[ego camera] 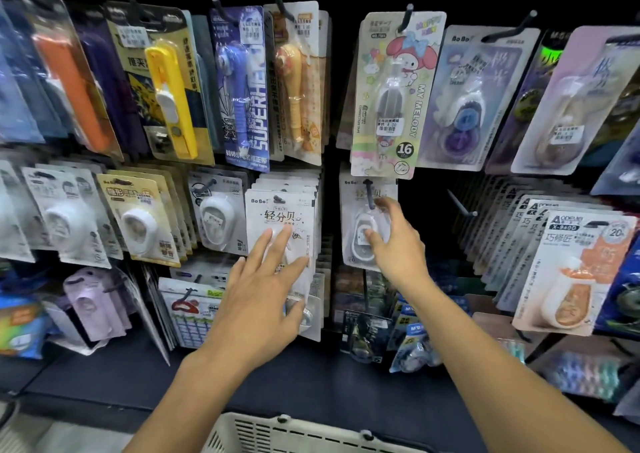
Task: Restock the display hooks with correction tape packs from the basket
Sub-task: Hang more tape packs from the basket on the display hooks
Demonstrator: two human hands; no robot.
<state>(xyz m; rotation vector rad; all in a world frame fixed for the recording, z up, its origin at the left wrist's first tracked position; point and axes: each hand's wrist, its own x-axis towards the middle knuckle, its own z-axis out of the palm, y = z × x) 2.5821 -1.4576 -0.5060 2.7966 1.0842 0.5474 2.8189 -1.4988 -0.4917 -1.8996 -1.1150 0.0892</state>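
Basket (pixel 311 432) lowest; left hand (pixel 263 279) splayed on pack stack (pixel 280 217); right hand (pixel 391 241) pinches hooked pack (pixel 363 231).

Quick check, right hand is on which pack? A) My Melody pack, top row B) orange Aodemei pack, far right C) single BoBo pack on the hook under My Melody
C: the right hand pinches the single BoBo pack hanging under the My Melody pack.

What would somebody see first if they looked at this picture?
Probably the two hands reaching up in the middle: the left hand lies flat on a full stack of white packs, and the right hand pinches a single pack on the next hook. Above them hangs a bright My Melody pack.
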